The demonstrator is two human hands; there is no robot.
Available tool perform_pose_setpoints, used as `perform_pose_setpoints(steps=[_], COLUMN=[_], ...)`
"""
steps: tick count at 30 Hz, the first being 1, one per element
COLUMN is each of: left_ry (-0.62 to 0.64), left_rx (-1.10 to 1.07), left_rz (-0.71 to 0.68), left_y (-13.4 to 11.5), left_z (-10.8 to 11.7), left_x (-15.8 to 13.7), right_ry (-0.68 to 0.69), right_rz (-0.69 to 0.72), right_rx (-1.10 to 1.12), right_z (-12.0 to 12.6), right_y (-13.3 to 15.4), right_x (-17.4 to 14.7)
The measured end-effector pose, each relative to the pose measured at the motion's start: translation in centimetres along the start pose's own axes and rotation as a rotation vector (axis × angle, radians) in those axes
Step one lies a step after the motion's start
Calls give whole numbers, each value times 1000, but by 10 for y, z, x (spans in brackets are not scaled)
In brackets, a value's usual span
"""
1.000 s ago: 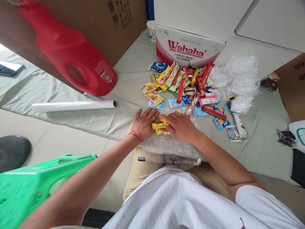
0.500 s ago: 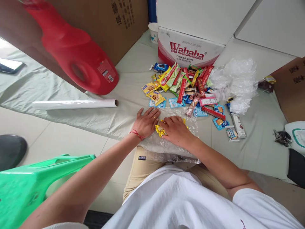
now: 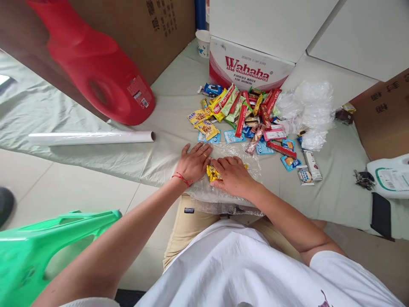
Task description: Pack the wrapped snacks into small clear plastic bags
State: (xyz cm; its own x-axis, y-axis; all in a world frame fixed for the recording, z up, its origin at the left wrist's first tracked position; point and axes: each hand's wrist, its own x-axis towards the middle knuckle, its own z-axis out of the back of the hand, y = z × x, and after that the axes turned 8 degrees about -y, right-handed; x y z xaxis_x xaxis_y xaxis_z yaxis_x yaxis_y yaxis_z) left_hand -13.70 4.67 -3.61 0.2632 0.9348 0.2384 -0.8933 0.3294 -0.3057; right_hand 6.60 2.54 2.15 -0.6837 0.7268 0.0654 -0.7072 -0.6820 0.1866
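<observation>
A sheet of clear plastic wrap (image 3: 254, 162) lies at the front edge of the cloth-covered table, part of it hanging over my lap. Flat on its left side rests my left hand (image 3: 194, 163), fingers spread. Beside it, my right hand (image 3: 233, 175) is curled over a yellow-wrapped snack (image 3: 212, 172) and presses it down on the wrap; most of the snack is hidden under the palm and fingers. Just beyond both hands lies a pile of packaged snacks (image 3: 241, 120), with yellow cookie packets (image 3: 207, 129) nearest my left fingertips.
A white roll (image 3: 92, 137) and a red jug (image 3: 105, 81) lie to the left. Crumpled clear plastic (image 3: 315, 102) sits right of the pile, before a Wahaha carton (image 3: 249, 66). Keys (image 3: 364, 180), a white bottle (image 3: 391, 177) and a black phone-like object (image 3: 381, 215) are far right. A green stool (image 3: 28, 247) stands lower left.
The camera view has shifted slightly, so the table things appear a little farther left. Both hands keep nearly the same pose over the wrap and the yellow snack.
</observation>
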Motion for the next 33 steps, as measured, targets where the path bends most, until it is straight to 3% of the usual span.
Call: perform_pose_setpoints(steps=[5,9,13,17,22,29,33], left_ry=[-5,-31,-49,-141,-321,-231,-326], left_rx=[-2,-6,-26,-72,-48,-40,-46], left_rz=[-8,-17,-19,44,186,43,81], left_y=[2,2,2,5,-1,-35,-39], left_z=[-2,-5,-6,0,15,12,20], left_x=[-1,-3,-3,-2,-3,3,8], right_ry=[-44,-46,53,94,51,-17,-63], right_rz=[-57,-198,-187,-204,-171,-189,-210], right_rx=[175,23,-70,-70,-37,-14,-34], right_z=[15,21,12,3,1,-6,-4], right_y=[-20,-54,-74,-76,-76,-71,-67], right_x=[14,37,55,59,54,48,43])
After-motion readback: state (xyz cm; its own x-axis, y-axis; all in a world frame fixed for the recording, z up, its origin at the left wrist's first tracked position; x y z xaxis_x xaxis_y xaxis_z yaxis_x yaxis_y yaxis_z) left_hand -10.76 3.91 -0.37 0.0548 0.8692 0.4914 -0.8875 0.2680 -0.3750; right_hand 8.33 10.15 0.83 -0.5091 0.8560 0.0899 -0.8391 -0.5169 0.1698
